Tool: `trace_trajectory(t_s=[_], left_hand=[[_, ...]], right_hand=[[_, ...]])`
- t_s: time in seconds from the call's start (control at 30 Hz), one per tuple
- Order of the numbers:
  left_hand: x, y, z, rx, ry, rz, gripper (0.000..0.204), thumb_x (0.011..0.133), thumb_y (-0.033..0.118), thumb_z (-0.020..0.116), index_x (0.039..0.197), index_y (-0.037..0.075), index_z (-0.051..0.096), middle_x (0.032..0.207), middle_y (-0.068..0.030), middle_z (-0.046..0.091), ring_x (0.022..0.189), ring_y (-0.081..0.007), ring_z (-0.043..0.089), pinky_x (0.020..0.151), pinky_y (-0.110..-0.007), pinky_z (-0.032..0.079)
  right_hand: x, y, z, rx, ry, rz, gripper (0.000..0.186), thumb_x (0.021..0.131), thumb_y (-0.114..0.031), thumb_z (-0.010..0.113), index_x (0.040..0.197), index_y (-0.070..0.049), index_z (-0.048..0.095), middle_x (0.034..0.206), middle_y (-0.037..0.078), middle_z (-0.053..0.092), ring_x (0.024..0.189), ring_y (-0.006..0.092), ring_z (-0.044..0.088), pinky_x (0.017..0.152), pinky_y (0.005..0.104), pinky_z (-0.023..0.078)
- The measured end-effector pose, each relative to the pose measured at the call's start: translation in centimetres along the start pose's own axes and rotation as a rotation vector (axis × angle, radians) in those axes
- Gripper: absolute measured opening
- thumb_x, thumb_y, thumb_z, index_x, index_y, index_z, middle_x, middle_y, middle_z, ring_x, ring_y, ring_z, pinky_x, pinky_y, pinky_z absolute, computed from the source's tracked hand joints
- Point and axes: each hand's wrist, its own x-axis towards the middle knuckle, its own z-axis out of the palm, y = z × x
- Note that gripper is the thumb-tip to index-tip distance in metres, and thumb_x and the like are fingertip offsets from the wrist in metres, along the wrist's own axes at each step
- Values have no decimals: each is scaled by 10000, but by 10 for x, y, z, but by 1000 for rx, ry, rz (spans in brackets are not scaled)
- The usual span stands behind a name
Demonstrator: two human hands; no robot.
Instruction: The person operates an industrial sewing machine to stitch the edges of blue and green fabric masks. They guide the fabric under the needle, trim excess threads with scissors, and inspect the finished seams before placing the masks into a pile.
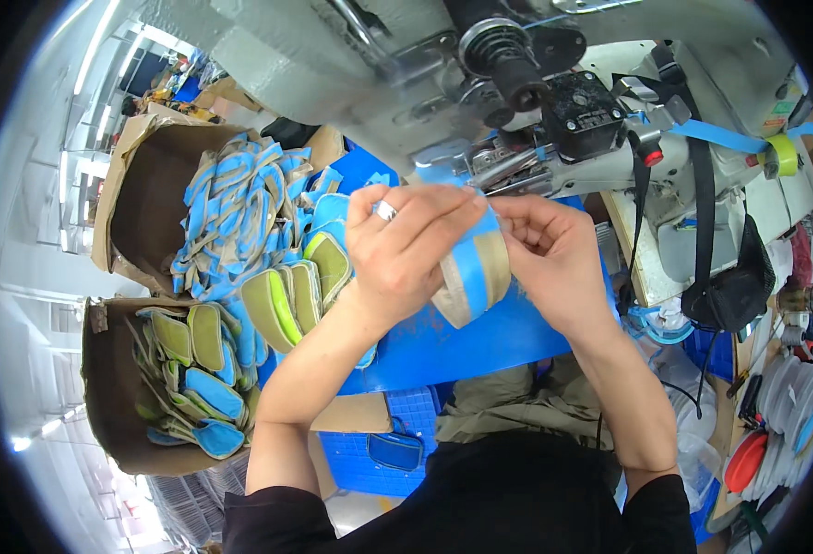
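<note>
A curved fabric piece with a blue stripe between beige bands [471,277] is held below the head of a sewing machine [582,115]. My left hand [402,240] lies over its left part and upper edge, fingers bent and pressed on it, a silver ring on one finger. My right hand [554,258] pinches its right edge with thumb and fingertips. Beside my left hand, a stack of green and blue pads [282,300] rests on the blue work surface [453,351].
A carton [125,194] holds blue-and-beige strips; another [111,388] holds green and blue pads. Blue tape [720,134] runs through the machine's right. A black strap and mesh pouch [729,286] hang at right, near plastic discs [785,397].
</note>
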Motion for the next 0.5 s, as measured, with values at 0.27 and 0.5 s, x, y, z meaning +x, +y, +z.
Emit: trace_trajectory(t_s=[0.27,0.5], left_hand=[[-3,12,0,9,28,-52,396,641,125,755,1035,115,788,910,-7,672,858,-187,677,794,-341,421],[-5,18,-2,-29,-24,-66,384,665,173,807,1041,99,781,919,-29,682,849,-215,671,764,-349,436]], right_hand=[[-6,-2,-5,-17,-18,-10,214,918,9,691,1127,49,709,896,41,732,758,48,658,655,208,521],[-15,4,-7,-19,1,-66,229,860,-13,763,1081,37,731,832,11,688,734,51,610,663,221,507]])
